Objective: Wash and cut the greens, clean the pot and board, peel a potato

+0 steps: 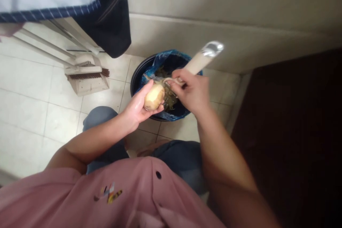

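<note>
Left fingers [159, 109] around half-peeled potato [154, 97]

**Black bin on the tiled floor [136, 82]**

A blue plastic bag [167, 58] lines the bin, lapping over its rim. Left of the bin, a brush [88, 75] rests on a beige dustpan [89, 86] on white floor tiles [34, 114]. A dark cloth [113, 25] hangs up-left of it, a beige wall [213, 42] rises behind, and a dark brown panel [288, 131] stands right.
</note>
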{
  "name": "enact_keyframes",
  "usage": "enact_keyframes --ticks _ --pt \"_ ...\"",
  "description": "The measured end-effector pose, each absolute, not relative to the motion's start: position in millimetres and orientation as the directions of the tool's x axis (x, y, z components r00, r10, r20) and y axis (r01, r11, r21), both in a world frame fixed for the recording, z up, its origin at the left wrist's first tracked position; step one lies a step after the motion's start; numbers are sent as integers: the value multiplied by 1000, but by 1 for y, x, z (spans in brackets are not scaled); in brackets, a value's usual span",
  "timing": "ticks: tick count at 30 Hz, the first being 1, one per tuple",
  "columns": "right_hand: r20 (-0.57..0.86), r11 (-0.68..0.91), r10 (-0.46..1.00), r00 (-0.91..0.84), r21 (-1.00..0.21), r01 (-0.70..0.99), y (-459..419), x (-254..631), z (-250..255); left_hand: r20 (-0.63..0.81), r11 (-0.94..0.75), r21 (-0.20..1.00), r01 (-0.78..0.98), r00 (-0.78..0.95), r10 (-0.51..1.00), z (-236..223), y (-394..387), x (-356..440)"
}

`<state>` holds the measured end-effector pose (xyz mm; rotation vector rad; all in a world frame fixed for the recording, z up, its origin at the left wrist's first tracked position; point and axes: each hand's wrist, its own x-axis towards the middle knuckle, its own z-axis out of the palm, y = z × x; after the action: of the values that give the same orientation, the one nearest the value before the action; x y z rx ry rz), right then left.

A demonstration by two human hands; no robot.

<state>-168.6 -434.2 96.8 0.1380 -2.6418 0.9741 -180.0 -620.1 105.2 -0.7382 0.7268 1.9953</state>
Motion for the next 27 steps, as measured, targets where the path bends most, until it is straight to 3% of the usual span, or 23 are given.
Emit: enact_keyframes --ticks 3,5,9,15,18,21,23,25,27 --pt "416 598 49 -908 -741 -307 -452 -162 118 -755 -387 168 -907 -371 541 100 -618 -181" --pt "389 525 -35 -921 -777 -348 -464 -158 124 -766 -363 167 -917 -352 538 97 -616 -181" --pt "263 514 -204 -943 -791 -332 -475 -155 122 -756 -369 200 -908 -383 532 96 -614 -181" --pt "256 545 -133 -957 -788 -286 -461 -169 111 -707 -327 230 -917 -388 591 97 -618 -183" --pt "194 692 -63 -979 -699 -183 -446 -175 99 -676 -294 219 -931 -362 642 101 -622 -182" --pt "-46 901 -60 -997 -432 -34 -435 -175 89 -661 -303 198 -932 -355 661 105 -623 -182" --pt "-117 946 -51 -992 -325 -10 -433 -172 90 -684 -370 202 -907 -401 610 107 -622 -182" --pt "-1 923 -23 -1000 -384 -21 -435 -169 98 -717 -415 207 -886 -426 551 106 -621 -183" --pt "198 843 24 -980 -532 -87 -441 -167 109 -743 -403 201 -893 -407 531 105 -620 -184"
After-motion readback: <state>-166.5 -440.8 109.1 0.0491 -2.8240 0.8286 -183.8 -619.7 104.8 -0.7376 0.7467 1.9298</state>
